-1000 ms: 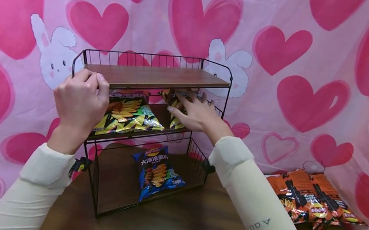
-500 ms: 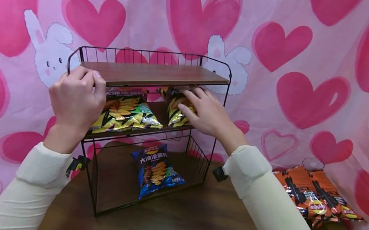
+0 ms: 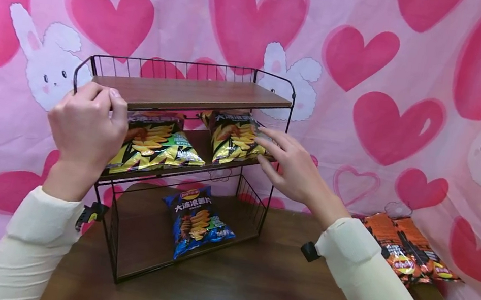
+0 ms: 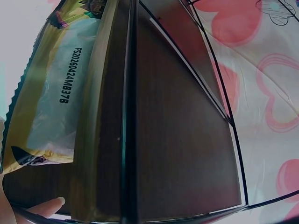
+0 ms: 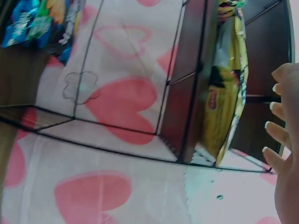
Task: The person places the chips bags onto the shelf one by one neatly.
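My left hand (image 3: pixel 88 128) grips the left front corner of a small rack (image 3: pixel 197 95) with brown boards and black wire sides. In the left wrist view one finger (image 4: pixel 49 207) lies by the rack's wire. On the middle shelf stand a yellow-and-black chip bag (image 3: pixel 155 146) at the left and a similar chip bag (image 3: pixel 234 139) at the right. My right hand (image 3: pixel 290 170) hovers with loosely extended fingers just in front of the right bag's lower right side. In the right wrist view that hand (image 5: pixel 286 135) holds nothing, apart from the bag (image 5: pixel 222 112).
A blue chip bag (image 3: pixel 199 223) leans on the rack's bottom shelf. Several orange chip bags (image 3: pixel 406 250) lie at the right on the wooden table (image 3: pixel 220 291). Behind everything hangs a pink cloth (image 3: pixel 343 10) with hearts and rabbits.
My right hand has drawn back to the right and down from the right chip bag, which now shows more of its front. The left hand keeps its grip on the rack.
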The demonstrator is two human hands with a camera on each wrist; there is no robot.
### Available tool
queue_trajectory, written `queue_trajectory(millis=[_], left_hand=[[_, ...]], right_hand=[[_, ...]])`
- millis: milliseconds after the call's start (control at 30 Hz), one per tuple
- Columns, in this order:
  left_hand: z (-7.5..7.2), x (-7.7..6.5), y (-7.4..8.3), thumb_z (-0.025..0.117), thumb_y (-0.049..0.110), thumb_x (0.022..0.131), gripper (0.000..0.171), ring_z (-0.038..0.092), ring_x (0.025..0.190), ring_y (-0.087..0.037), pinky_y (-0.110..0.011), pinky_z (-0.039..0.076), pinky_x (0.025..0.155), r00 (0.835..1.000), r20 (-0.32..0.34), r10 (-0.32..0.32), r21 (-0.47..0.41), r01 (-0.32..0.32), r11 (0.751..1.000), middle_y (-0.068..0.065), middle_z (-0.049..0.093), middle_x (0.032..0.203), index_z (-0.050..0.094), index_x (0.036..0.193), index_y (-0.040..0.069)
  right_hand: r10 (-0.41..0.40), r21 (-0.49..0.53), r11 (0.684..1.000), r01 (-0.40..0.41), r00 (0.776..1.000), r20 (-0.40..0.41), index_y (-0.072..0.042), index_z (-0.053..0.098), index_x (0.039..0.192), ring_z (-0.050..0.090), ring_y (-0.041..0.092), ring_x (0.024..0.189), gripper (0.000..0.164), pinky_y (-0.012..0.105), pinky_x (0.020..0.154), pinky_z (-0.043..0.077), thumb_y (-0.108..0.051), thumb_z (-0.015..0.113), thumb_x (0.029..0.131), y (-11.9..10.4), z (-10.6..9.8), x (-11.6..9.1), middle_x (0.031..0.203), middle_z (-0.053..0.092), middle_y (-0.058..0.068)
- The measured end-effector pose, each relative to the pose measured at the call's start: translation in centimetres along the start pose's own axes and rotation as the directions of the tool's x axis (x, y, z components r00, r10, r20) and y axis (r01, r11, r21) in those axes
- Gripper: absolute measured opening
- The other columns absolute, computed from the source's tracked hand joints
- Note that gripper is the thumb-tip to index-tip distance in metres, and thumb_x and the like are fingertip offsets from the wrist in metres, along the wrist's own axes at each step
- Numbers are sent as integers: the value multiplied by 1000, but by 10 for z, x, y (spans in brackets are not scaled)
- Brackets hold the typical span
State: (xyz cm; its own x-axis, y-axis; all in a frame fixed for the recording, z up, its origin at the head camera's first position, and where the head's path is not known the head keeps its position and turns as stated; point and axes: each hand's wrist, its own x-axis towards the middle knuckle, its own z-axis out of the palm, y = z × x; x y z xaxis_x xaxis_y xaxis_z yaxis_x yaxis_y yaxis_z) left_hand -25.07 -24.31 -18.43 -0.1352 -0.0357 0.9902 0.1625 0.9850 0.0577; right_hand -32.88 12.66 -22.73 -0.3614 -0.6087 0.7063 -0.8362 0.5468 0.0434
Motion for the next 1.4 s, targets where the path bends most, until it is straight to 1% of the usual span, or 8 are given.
queue_trajectory(millis=[133,267,600,767,933,1100,1167,1400], left_hand=[[-4,0,-2,40,28,104,55,61,71,-54,-65,47,59,1000,3,-2,20,2,1000,-26,69,90,71,85,-14],[-7,0,-3,39,28,104,55,60,71,-55,-65,45,59,1000,-3,1,26,-1,1000,-26,69,90,71,86,-14],[-6,3,-1,40,29,103,56,61,74,-55,-66,46,63,1000,17,-22,-11,23,1000,-28,68,89,71,87,-14],[-3,2,2,41,28,103,55,61,73,-55,-65,46,63,1000,22,-18,-21,19,1000,-27,67,87,71,86,-14],[-2,1,2,41,29,103,55,61,73,-55,-66,46,63,1000,24,-19,-16,20,1000,-27,68,88,71,87,-14],[-1,3,2,42,28,103,53,60,72,-56,-67,46,62,999,25,-28,-12,29,1000,-28,68,90,71,88,-15],[-1,3,2,43,27,103,53,60,72,-56,-67,46,61,999,30,-29,-10,29,1000,-28,69,91,71,88,-15],[-1,2,2,41,28,103,54,60,73,-56,-67,47,61,998,45,-35,0,35,999,-28,69,92,72,89,-14]], right_hand=[[-53,-14,999,52,996,-76,-8,67,134,49,34,139,42,55,117,33,-16,71,93,8,2,-16,151,54,11],[-40,-36,999,37,995,-90,-8,67,133,50,36,136,44,55,119,30,-13,73,89,18,5,-34,148,55,14],[188,-127,974,-187,982,-8,-11,65,133,49,42,134,44,67,111,32,-17,69,89,59,13,-108,144,55,17],[325,-214,928,-306,944,60,-10,61,137,46,47,134,49,70,108,31,-17,69,89,80,10,-152,149,50,19],[496,-313,846,-432,854,161,-7,54,143,38,54,135,55,75,104,28,-22,68,92,100,3,-194,153,39,25],[606,-360,782,-509,756,247,-3,45,148,30,59,136,61,78,105,21,-28,65,96,120,-2,-225,155,29,32],[658,-376,744,-552,701,273,-2,42,149,25,62,137,63,81,104,17,-30,63,97,125,-4,-235,156,25,34],[831,-460,556,-693,464,306,3,24,156,5,82,129,85,91,96,6,-47,60,97,128,1,-265,155,5,43]])
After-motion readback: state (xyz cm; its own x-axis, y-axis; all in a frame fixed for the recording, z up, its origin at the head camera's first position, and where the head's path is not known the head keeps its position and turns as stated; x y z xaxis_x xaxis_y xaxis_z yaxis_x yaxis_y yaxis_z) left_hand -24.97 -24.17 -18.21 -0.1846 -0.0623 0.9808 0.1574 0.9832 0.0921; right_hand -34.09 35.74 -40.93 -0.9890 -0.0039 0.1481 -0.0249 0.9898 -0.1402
